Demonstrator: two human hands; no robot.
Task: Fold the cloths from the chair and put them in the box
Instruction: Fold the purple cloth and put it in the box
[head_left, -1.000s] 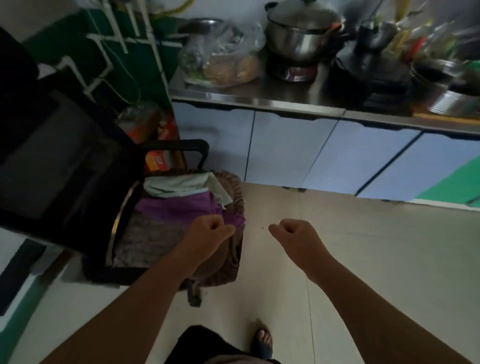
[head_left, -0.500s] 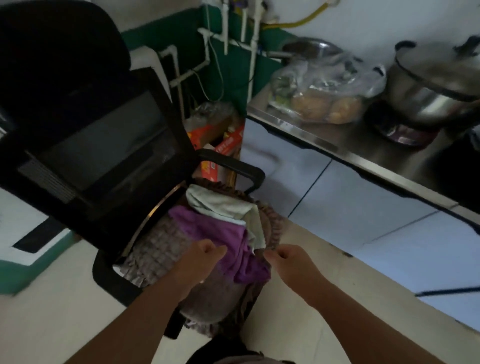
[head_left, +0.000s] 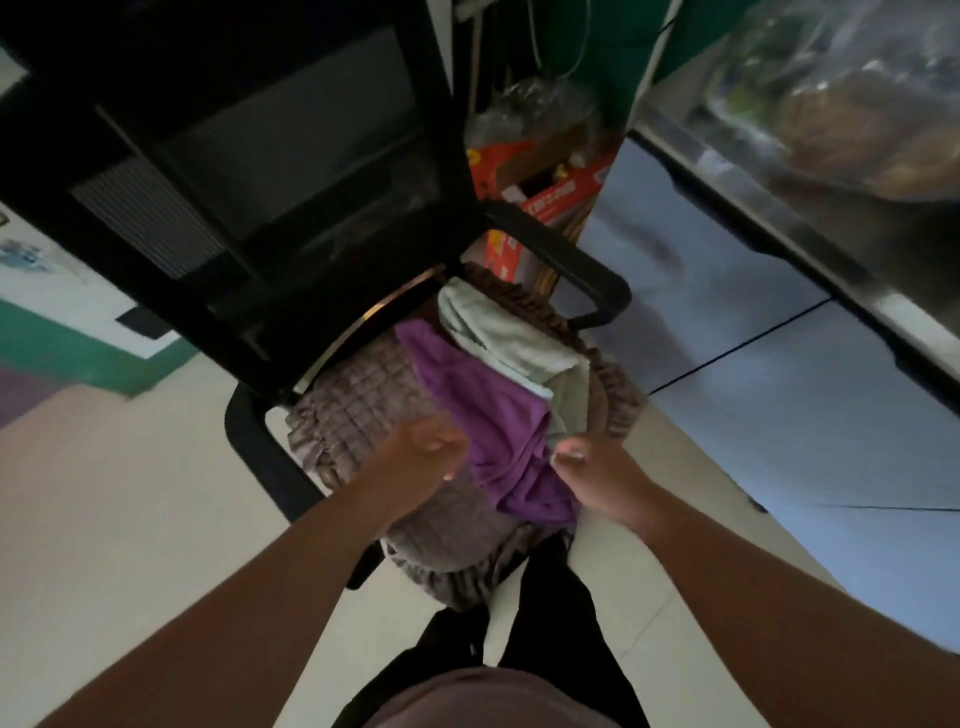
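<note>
A purple cloth (head_left: 483, 415) lies crumpled on the seat of a black office chair (head_left: 291, 171). Behind it sits a pale green-white cloth (head_left: 498, 338). A brown quilted cover (head_left: 358, 395) with a frilled edge wraps the seat. My left hand (head_left: 421, 452) hovers at the purple cloth's left edge with its fingers curled and nothing in them. At the cloth's right edge my right hand (head_left: 592, 467) is closed in a fist, thumb tucked in front. Whether it touches the fabric is unclear.
The chair's armrest (head_left: 571, 265) curves round on the right. Red cartons (head_left: 540, 192) and a plastic bag stand behind the chair. Pale blue cabinet doors (head_left: 779, 374) and a steel counter (head_left: 810, 208) with a bag of food run along the right. My legs stand at the seat's front.
I have stepped up to the chair and the view has tilted down over the seat. Both fists have come in to either side of the purple cloth.
</note>
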